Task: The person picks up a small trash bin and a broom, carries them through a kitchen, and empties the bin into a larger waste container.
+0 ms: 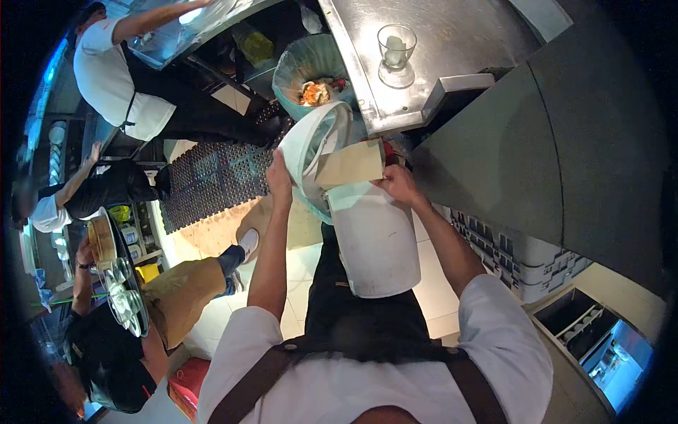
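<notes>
My left hand (pixel 279 180) is closed on the edge of a white round lid (pixel 302 141), tilted up with its ring-shaped rim showing. My right hand (pixel 400 185) pinches the corner of a stiff tan sheet (pixel 351 164), which overlaps the lid in this view. Something red (pixel 393 153) shows just behind these fingers. Below the sheet, close to my body, is a white cylindrical bin (pixel 376 240) with scuffed sides. Beyond the lid stands a lined waste bin (pixel 289 74) with orange and white food scraps (pixel 315 93) inside.
A steel counter (pixel 452 56) ahead carries a clear glass (pixel 396 49). A dark grey panel (pixel 494 148) rises on the right, above stacked crates (pixel 522 265). At left, one person carries a tray (pixel 134 283) of dishes; two others stand near a black rubber mat (pixel 212 184).
</notes>
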Demonstrator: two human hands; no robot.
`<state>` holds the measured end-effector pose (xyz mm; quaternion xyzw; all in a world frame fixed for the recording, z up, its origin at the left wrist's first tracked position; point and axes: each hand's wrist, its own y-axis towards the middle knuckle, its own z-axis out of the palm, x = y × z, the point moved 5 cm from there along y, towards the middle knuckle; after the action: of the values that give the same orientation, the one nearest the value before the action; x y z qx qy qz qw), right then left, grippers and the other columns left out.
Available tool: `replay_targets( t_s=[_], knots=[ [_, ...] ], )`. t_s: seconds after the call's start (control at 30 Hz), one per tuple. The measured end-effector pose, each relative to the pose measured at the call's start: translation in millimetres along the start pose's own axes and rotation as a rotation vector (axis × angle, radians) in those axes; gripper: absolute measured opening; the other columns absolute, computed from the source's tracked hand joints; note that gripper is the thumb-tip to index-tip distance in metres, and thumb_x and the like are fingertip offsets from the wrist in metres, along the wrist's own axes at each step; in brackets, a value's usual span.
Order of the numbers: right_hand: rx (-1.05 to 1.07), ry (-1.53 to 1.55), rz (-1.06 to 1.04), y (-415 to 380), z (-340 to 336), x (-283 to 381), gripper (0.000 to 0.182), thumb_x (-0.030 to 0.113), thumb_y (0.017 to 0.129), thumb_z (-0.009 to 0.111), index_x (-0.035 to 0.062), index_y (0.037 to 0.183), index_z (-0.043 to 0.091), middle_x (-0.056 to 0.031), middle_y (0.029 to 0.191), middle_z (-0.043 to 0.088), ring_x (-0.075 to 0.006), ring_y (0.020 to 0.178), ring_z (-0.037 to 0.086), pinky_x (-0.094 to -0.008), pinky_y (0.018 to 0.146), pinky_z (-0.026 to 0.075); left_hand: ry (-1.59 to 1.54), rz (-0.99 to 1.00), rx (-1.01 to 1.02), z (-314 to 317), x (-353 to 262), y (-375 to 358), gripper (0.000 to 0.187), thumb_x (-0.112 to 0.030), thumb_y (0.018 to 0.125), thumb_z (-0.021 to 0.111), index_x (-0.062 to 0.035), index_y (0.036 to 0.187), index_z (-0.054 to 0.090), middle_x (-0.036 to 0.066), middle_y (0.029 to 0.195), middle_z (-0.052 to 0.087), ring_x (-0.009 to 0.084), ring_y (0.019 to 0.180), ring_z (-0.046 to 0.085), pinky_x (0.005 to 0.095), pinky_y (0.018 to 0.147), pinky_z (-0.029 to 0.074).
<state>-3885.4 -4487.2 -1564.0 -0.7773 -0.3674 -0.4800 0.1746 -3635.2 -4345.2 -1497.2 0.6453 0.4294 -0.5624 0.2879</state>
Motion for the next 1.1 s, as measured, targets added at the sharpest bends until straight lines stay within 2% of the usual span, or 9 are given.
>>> replay_targets(
  t_s=[0.1,0.3,0.63,0.73,0.77,0.83,0.87,1.0,1.1],
  knots=[
    [0.04,-0.052,0.092,1.7,-3.3,3.4,0.035,0.036,0.08,0.067,0.0028,0.069,0.061,-0.0132,0.057,0.054,-0.0221,0.053,0.053,-0.0382,0.055,0.041,0.212,0.354,-0.032,-1.0,7.9,6.3,0.056,-0.044,0.097,0.046,-0.0005,0.063,0.055,-0.001,0.053,0.042,0.0084,0.054,0.039,0.028,0.049,0.032],
    [0.109,-0.12,0.031,12.3,-2.0,5.9,0.038,0.036,0.082,0.065,0.002,0.067,0.059,-0.0123,0.054,0.048,-0.0233,0.051,0.047,-0.039,0.053,0.037,0.098,0.283,-0.044,-16.5,6.3,2.7,0.052,-0.038,0.098,0.047,0.0003,0.063,0.051,-0.001,0.053,0.04,0.0086,0.054,0.037,0.0296,0.048,0.029],
    [0.143,0.226,0.198,42.4,-0.7,14.7,0.039,0.038,0.083,0.064,-0.0003,0.074,0.064,-0.0105,0.068,0.059,-0.0165,0.066,0.055,-0.0328,0.063,0.042,-0.145,0.216,-0.153,-76.8,6.8,-1.7,0.045,-0.034,0.1,0.042,0.0066,0.103,0.062,0.006,0.086,0.063,0.0113,0.076,0.055,0.0258,0.07,0.044],
    [-0.144,0.494,0.193,47.6,-5.1,-8.7,0.033,0.035,0.086,0.063,0.0029,0.095,0.067,-0.0049,0.097,0.064,-0.0165,0.086,0.057,-0.0298,0.081,0.044,-0.105,0.35,-0.324,-106.1,28.0,3.6,0.043,-0.032,0.1,0.042,0.0062,0.095,0.061,0.008,0.087,0.062,0.013,0.08,0.056,0.0267,0.074,0.045],
    [-0.147,0.498,0.191,51.3,6.3,-40.0,0.033,0.035,0.086,0.063,0.0029,0.095,0.067,-0.0049,0.097,0.064,-0.0165,0.086,0.057,-0.0298,0.081,0.044,-0.074,0.191,-0.202,-103.4,-1.1,-21.9,0.042,-0.031,0.1,0.042,0.0069,0.095,0.06,0.009,0.092,0.06,0.0136,0.085,0.055,0.0271,0.077,0.044],
    [-0.266,0.849,0.536,50.0,46.3,-132.2,0.03,0.032,0.085,0.066,0.0056,0.099,0.067,-0.0021,0.099,0.064,-0.016,0.089,0.057,-0.0307,0.082,0.044,-0.194,0.269,-0.116,-111.2,-0.6,-25.2,0.042,-0.031,0.101,0.041,0.0075,0.099,0.059,0.009,0.096,0.06,0.0131,0.088,0.053,0.0268,0.079,0.043],
    [-0.279,1.006,0.423,44.1,54.8,-155.6,0.028,0.03,0.085,0.067,0.0081,0.102,0.066,0.0007,0.099,0.063,-0.0144,0.088,0.056,-0.03,0.08,0.044,-0.062,0.372,-0.19,-126.5,22.3,-16.4,0.041,-0.029,0.102,0.04,0.0074,0.101,0.058,0.007,0.095,0.06,0.0121,0.088,0.052,0.0258,0.079,0.042],
    [-0.554,0.95,0.595,33.4,69.0,-165.0,0.024,0.027,0.087,0.065,0.008,0.101,0.065,0.001,0.099,0.063,-0.0132,0.089,0.056,-0.029,0.08,0.044,-0.093,0.22,-0.213,-142.6,37.0,-44.1,0.035,-0.026,0.101,0.041,0.0049,0.1,0.058,0.004,0.093,0.059,0.0106,0.086,0.05,0.0251,0.079,0.042],
    [-0.559,1.244,0.228,40.5,59.6,-114.9,0.029,0.03,0.087,0.065,0.0085,0.105,0.065,0.0007,0.099,0.063,-0.0139,0.088,0.056,-0.0298,0.081,0.044,-0.11,0.244,-0.202,-140.1,45.2,-45.0,0.033,-0.027,0.101,0.043,0.002,0.098,0.057,0.002,0.09,0.058,0.0082,0.084,0.049,0.0236,0.076,0.041]
  ],
)
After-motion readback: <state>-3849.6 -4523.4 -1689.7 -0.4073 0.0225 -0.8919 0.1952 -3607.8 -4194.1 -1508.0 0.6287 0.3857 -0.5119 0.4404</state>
